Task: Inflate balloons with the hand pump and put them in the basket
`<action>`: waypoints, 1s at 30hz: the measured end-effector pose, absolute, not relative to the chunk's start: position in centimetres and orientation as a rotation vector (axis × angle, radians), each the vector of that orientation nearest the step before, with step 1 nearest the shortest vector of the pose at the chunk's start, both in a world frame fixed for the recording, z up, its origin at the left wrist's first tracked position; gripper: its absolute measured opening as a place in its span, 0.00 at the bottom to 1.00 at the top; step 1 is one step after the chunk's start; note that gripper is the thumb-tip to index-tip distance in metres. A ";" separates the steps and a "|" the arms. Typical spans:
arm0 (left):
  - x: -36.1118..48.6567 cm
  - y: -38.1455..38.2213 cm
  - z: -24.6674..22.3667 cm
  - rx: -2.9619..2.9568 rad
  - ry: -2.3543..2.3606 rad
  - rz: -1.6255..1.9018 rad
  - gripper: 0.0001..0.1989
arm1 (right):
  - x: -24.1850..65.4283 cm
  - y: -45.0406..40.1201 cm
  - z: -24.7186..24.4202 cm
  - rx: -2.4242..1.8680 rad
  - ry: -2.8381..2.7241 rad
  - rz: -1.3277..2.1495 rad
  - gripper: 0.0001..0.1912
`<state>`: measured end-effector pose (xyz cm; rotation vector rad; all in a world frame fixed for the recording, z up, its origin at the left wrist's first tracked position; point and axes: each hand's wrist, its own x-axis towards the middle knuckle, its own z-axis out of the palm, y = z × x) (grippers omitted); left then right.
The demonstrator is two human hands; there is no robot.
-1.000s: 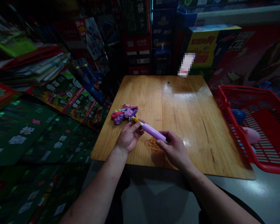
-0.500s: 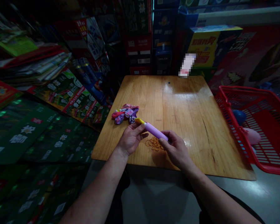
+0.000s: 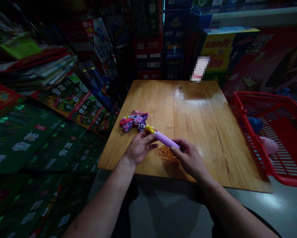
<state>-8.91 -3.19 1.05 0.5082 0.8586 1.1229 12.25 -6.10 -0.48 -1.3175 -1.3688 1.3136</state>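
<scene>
My right hand (image 3: pixel 186 152) is closed around the near end of a light purple balloon pump (image 3: pixel 166 138). At the pump's far tip is a yellow balloon (image 3: pixel 149 128), limp and crumpled. My left hand (image 3: pixel 141 147) pinches that balloon at the white nozzle with thumb and forefinger, its other fingers loosely curled. Just beyond it lies a small heap of flat balloons (image 3: pixel 133 121) in pink, purple and red. Under the pump, a pile of tan rubber bands (image 3: pixel 165 153) rests on the wooden table (image 3: pixel 198 115), partly covered by my right hand.
On the right stands a red basket (image 3: pixel 253 140) holding a blue balloon (image 3: pixel 255 124) and a pink balloon (image 3: pixel 269 145). Green cartons (image 3: pixel 39 138) line the left side. Stacked boxes (image 3: pixel 149 56) stand behind the table. A small dark blue dot (image 3: pixel 180 88) lies near the far edge.
The yellow balloon has gone from a flat, pointed shape to a more bunched, crumpled one at the nozzle. Both hands stay almost in place, keeping their grip.
</scene>
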 end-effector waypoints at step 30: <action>-8.1 -3.9 1.2 0.469 0.671 1.279 0.15 | 14.1 -4.4 -0.3 -0.461 0.017 2.169 0.11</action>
